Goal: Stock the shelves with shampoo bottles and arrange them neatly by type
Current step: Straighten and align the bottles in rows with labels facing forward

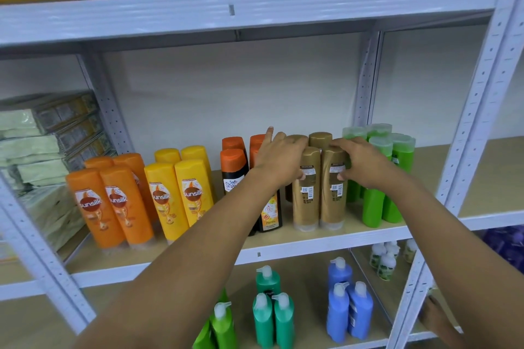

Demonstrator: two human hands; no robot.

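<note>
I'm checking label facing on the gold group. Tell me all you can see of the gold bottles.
Four gold bottles stand cap-up in two rows on the middle shelf, between black and green bottles. Glossy plastic, gold caps; the front pair shows back labels with barcodes. The left hand and right hand press the front pair from either side.

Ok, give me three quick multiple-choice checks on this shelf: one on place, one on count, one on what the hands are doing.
1. The gold bottles stand between:
A. orange and yellow bottles
B. black bottles and green bottles
C. blue and green pump bottles

2. Yellow bottles visible:
A. two
B. four
C. six

3. The hands are:
A. both on the gold bottles
B. both hanging idle
C. lifting a yellow bin

Answers:
1 B, orange-capped black bottles are on one side and green on the other.
2 B, two in front, two behind.
3 A, the left hand and right hand clasp the front gold pair.
</note>
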